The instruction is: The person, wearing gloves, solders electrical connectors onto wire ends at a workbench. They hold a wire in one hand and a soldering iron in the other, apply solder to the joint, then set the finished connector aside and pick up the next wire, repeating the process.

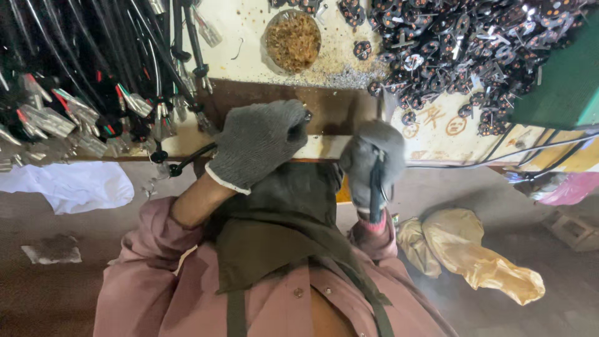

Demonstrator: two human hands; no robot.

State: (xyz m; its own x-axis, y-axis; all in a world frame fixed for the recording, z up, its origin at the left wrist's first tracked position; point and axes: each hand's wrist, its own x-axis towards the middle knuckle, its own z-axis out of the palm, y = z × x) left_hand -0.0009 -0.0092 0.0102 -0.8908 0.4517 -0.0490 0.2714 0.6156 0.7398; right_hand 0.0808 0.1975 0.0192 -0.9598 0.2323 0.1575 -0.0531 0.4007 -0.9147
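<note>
My left hand [259, 143], in a grey knitted glove, was clenched at the near edge of the bench [324, 146], its grip closed on a small dark metal piece [307, 116] that showed only at the fingertips. My right hand [372, 163], gloved the same, was closed around a dark-handled tool [376, 190], whose long axis ran from me toward the bench edge. The small piece lay to the left of the tool and a little farther from me, so the left hand was the nearer one. A thin black cable [190, 159] trailed left from under my left wrist. Heaps of dark connector parts [462, 43] lay at the far right corner.
</note>
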